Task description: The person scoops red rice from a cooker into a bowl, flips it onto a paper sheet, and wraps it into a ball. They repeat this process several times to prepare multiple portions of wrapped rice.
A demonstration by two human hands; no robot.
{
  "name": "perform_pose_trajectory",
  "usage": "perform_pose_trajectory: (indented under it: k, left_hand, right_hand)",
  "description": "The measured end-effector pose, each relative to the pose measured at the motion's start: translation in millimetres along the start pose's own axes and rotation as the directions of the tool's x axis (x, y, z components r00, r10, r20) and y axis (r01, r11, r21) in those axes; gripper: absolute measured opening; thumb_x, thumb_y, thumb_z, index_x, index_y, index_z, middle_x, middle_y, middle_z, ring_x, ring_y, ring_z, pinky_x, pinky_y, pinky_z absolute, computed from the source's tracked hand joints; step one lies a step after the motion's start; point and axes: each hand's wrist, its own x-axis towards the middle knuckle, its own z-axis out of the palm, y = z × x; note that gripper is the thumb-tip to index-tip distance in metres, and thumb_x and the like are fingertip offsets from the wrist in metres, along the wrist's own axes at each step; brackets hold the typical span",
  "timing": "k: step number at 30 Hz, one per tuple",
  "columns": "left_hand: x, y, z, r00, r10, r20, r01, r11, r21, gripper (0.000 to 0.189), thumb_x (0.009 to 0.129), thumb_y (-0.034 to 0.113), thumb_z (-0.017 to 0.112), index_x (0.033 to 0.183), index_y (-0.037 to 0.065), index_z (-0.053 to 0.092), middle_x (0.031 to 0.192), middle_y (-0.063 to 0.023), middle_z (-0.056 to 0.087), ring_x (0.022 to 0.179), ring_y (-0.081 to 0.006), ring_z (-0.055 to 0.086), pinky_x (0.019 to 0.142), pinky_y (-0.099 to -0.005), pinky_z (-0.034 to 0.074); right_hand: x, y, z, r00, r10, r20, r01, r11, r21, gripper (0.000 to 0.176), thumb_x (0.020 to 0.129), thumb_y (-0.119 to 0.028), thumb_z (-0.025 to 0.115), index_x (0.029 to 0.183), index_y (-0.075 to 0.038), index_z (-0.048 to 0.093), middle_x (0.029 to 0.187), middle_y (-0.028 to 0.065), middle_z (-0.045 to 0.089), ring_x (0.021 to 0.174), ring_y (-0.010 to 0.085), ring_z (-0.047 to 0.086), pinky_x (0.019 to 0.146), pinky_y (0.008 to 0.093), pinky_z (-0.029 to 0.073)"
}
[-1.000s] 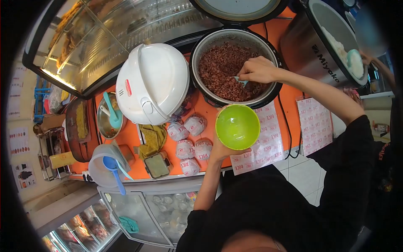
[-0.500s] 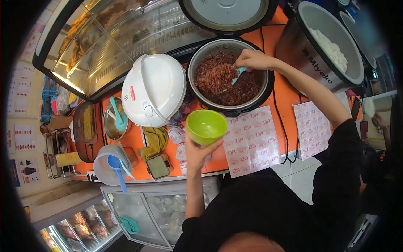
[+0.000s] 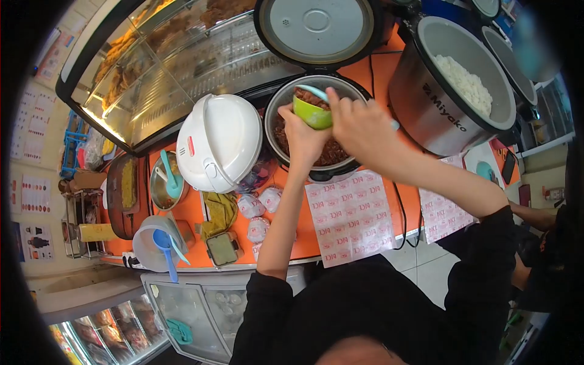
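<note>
Above an open pot of dark reddish-brown rice, my left hand holds a green bowl tilted. Brown rice shows at the bowl's mouth. My right hand is closed on a light-blue rice scoop, whose blade lies at the rice in the bowl. Part of the scoop is hidden behind that hand. Printed paper lies on the orange table just below the pot.
A white lidded cooker stands left of the pot, below a glass food case. To the right is a Miyako cooker of white rice. Wrapped bundles lie near my left forearm. Another person's arm shows at far right.
My left hand has raised the green bowl from the table's front side to over the pot. My right hand has brought the scoop to the bowl, which now has brown rice in it.
</note>
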Motion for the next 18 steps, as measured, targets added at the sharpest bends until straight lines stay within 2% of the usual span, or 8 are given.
perform_pose_trajectory:
  k: [5,6,8,9,11,12,14,18]
  left_hand:
    - [4.8,-6.5,-7.1,1.000,0.010,-0.013,-0.012,0.990,-0.143,0.081,0.047,0.022,0.087,0.103,-0.001,0.032,0.099,-0.0174,0.052,0.093,-0.0265,0.056,0.081,-0.0338,0.045]
    - [4.4,-6.1,-12.1,0.999,0.033,0.000,-0.032,0.986,-0.165,0.082,0.046,0.021,0.087,0.103,-0.001,0.032,0.100,-0.0159,0.052,0.093,-0.0242,0.055,0.082,-0.0330,0.044]
    - [7.2,-16.2,-14.0,0.997,0.079,0.004,-0.076,0.974,-0.215,0.083,0.045,0.020,0.088,0.103,0.000,0.032,0.101,-0.0137,0.050,0.092,-0.0217,0.054,0.082,-0.0320,0.044]
    - [7.1,-15.4,-13.3,0.998,0.064,0.002,-0.062,0.975,-0.212,0.083,0.045,0.020,0.088,0.103,0.001,0.032,0.101,-0.0139,0.050,0.092,-0.0219,0.054,0.082,-0.0319,0.044]
    - [6.3,-9.5,-14.7,0.998,0.060,0.029,-0.056,0.988,-0.144,0.082,0.045,0.020,0.087,0.102,0.001,0.032,0.097,-0.0141,0.052,0.090,-0.0230,0.056,0.080,-0.0323,0.045]
    - [5.9,-4.1,-13.7,0.998,0.063,0.030,-0.058,0.988,-0.144,0.082,0.045,0.020,0.087,0.102,0.001,0.032,0.097,-0.0141,0.052,0.090,-0.0230,0.056,0.080,-0.0323,0.045]
    - [2.9,3.7,-9.3,0.992,0.117,0.048,-0.112,0.988,-0.102,0.081,0.044,0.020,0.087,0.101,0.000,0.032,0.093,-0.0143,0.053,0.087,-0.0246,0.057,0.078,-0.0330,0.045]
    - [11.4,-4.6,-16.7,0.998,0.068,-0.020,-0.068,0.997,-0.040,0.080,0.044,0.021,0.086,0.099,0.000,0.032,0.091,-0.0153,0.053,0.086,-0.0262,0.057,0.077,-0.0342,0.046]
  right_hand:
    - [-17.9,32.5,4.4,0.981,-0.016,-0.193,0.026,0.999,0.046,0.055,0.075,-0.015,0.054,0.127,-0.001,0.043,0.070,0.0006,0.050,0.067,0.0139,0.055,0.056,0.0281,0.038]
    - [-20.0,45.5,-3.0,0.996,0.063,-0.055,-0.057,0.992,0.113,0.052,0.081,-0.016,0.052,0.131,-0.010,0.040,0.070,0.0020,0.052,0.069,0.0162,0.056,0.057,0.0295,0.041]
    - [-19.8,64.6,-1.8,0.974,0.207,0.097,-0.216,0.689,0.692,0.040,0.088,-0.016,0.047,0.127,-0.014,0.045,0.071,0.0053,0.055,0.069,0.0185,0.058,0.062,0.0332,0.044]
    - [-20.1,62.0,-1.3,0.974,0.204,0.097,-0.213,0.687,0.695,0.040,0.088,-0.016,0.047,0.127,-0.014,0.045,0.071,0.0053,0.055,0.069,0.0185,0.058,0.062,0.0332,0.044]
    - [-20.0,50.1,-2.8,0.891,0.005,0.453,-0.450,0.134,0.883,0.032,0.092,-0.016,0.042,0.122,-0.012,0.050,0.082,0.0104,0.061,0.076,0.0241,0.061,0.070,0.0359,0.046]
    - [-21.4,33.9,10.2,0.945,0.107,0.309,-0.316,0.055,0.947,0.028,0.091,-0.015,0.043,0.116,-0.009,0.055,0.096,0.0151,0.062,0.085,0.0279,0.062,0.076,0.0368,0.046]
    - [-17.4,16.9,38.9,0.958,0.252,0.140,-0.186,0.170,0.968,0.029,0.092,-0.012,0.042,0.118,-0.006,0.052,0.094,0.0152,0.064,0.089,0.0218,0.061,0.077,0.0313,0.045]
    - [-31.9,43.5,45.9,0.971,0.145,0.193,-0.210,0.113,0.971,0.028,0.092,-0.011,0.042,0.116,-0.002,0.053,0.102,0.0170,0.062,0.097,0.0222,0.059,0.083,0.0299,0.043]
